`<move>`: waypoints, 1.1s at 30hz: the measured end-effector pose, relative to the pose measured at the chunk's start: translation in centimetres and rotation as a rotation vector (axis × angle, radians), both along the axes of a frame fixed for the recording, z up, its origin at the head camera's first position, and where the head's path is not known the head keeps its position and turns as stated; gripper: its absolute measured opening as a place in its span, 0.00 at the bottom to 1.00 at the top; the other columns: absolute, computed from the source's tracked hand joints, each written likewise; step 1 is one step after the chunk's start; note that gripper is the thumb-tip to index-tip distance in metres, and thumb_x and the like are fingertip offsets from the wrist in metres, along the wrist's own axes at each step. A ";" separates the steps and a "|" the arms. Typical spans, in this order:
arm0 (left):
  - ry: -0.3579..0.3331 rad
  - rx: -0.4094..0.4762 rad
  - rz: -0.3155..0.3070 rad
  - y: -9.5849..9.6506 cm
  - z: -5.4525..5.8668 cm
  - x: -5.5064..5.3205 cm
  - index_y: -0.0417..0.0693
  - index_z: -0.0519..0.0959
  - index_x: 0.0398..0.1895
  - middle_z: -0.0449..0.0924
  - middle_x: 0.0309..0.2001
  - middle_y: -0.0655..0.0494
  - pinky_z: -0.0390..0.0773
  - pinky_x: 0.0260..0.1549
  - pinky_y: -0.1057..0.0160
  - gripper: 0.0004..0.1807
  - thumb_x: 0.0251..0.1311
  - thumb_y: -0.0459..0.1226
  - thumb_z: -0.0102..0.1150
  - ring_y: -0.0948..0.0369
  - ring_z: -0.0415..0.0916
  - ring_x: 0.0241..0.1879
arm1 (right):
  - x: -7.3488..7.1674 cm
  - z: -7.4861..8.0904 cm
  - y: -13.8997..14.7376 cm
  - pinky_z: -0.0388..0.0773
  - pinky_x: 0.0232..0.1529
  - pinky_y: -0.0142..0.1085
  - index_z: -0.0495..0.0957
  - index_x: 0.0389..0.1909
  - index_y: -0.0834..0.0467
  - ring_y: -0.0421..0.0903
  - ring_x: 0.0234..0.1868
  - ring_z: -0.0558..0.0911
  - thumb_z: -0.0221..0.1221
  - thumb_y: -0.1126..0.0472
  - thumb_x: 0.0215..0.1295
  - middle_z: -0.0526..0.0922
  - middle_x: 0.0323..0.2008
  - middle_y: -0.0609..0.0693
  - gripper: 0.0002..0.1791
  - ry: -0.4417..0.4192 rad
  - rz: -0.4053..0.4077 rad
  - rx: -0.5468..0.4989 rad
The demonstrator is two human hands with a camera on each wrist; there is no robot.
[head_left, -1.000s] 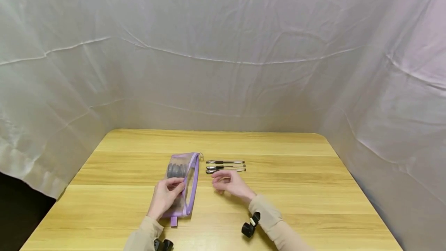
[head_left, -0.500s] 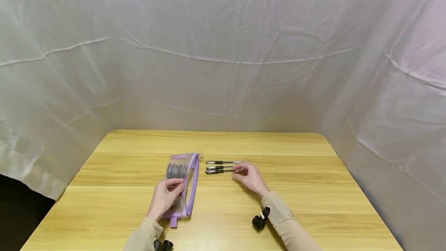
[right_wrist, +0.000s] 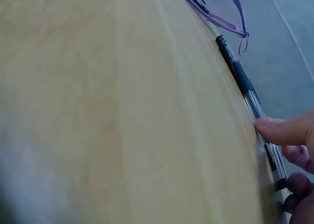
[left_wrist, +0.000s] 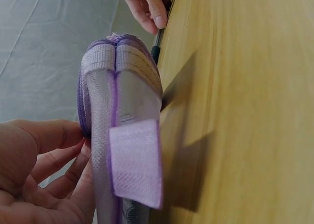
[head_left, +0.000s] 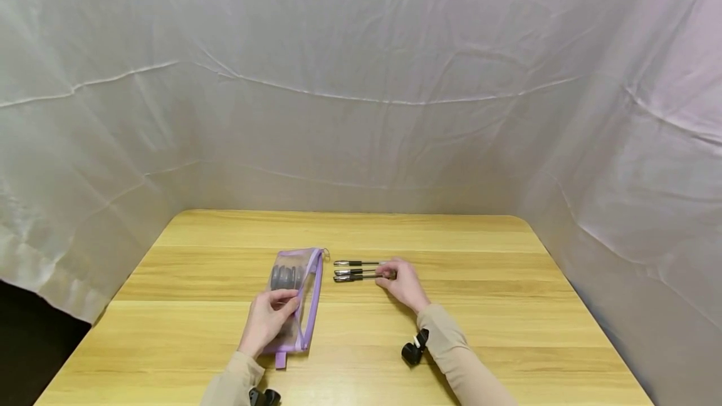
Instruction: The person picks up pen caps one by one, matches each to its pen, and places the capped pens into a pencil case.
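Note:
A see-through mesh pencil pouch (head_left: 314, 306) with purple trim lies left of centre, its zipped mouth parted. My left hand (head_left: 267, 318) pinches the edge of that mouth between thumb and fingers; the left wrist view shows the pouch's end and its purple tab (left_wrist: 135, 162). Three black gel pens lie side by side to the right: a far pen (head_left: 352, 263), a middle pen (head_left: 351, 272) and a near pen (head_left: 348, 278). My right hand (head_left: 406, 285) pinches the near pen's clear barrel towards its right end. In the right wrist view the thumb (right_wrist: 279, 130) presses on that pen.
Dark grey rounded items (head_left: 286, 276) show through the pouch's mesh. A metal ring (head_left: 326, 254) hangs at the pouch's far corner. The wooden table (head_left: 479, 306) is bordered at the back and sides by a grey cloth (head_left: 361, 143).
My right hand has moved right along the pens, from their capped ends to the clear barrels, and come onto the near pen. The left hand and pouch have stayed in place.

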State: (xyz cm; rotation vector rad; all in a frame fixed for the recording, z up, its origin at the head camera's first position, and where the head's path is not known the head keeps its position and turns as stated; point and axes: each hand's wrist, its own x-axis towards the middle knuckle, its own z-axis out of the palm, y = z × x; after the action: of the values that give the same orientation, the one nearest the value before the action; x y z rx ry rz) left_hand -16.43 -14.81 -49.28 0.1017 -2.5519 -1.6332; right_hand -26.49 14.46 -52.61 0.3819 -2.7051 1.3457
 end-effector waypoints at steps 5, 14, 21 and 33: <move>0.010 -0.010 -0.007 0.0 0.0 0.0 0.33 0.85 0.45 0.88 0.38 0.42 0.77 0.29 0.72 0.11 0.62 0.31 0.65 0.65 0.78 0.32 | -0.2 0.0 -0.1 0.72 0.42 0.33 0.88 0.33 0.56 0.40 0.35 0.73 0.70 0.67 0.58 0.80 0.32 0.47 0.04 0.017 0.015 0.025; 0.010 -0.008 -0.007 0.0 0.0 -0.1 0.33 0.85 0.45 0.88 0.37 0.42 0.77 0.29 0.72 0.11 0.62 0.31 0.65 0.65 0.78 0.31 | -0.5 0.2 -0.2 0.68 0.38 0.30 0.87 0.29 0.57 0.39 0.34 0.72 0.70 0.68 0.56 0.78 0.28 0.45 0.03 0.045 0.023 0.064; 0.008 -0.001 -0.001 0.0 -0.1 0.0 0.33 0.85 0.44 0.88 0.37 0.42 0.77 0.29 0.73 0.10 0.61 0.29 0.65 0.66 0.77 0.31 | -0.3 0.1 -0.3 0.74 0.39 0.31 0.87 0.31 0.61 0.45 0.38 0.81 0.69 0.68 0.59 0.81 0.30 0.48 0.01 0.084 0.036 0.111; -0.006 0.047 0.002 0.1 -0.4 -0.2 0.31 0.85 0.44 0.87 0.36 0.41 0.80 0.28 0.72 0.10 0.61 0.28 0.64 0.67 0.77 0.29 | 0.2 0.4 -0.4 0.80 0.45 0.37 0.87 0.31 0.59 0.48 0.43 0.84 0.67 0.70 0.59 0.84 0.37 0.51 0.03 0.083 0.038 0.130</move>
State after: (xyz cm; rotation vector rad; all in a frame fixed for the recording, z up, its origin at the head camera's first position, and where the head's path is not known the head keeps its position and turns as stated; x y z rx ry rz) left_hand -16.59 -14.70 -49.67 0.1132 -2.5177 -1.6958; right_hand -26.26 14.02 -52.25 0.4919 -2.7373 1.1383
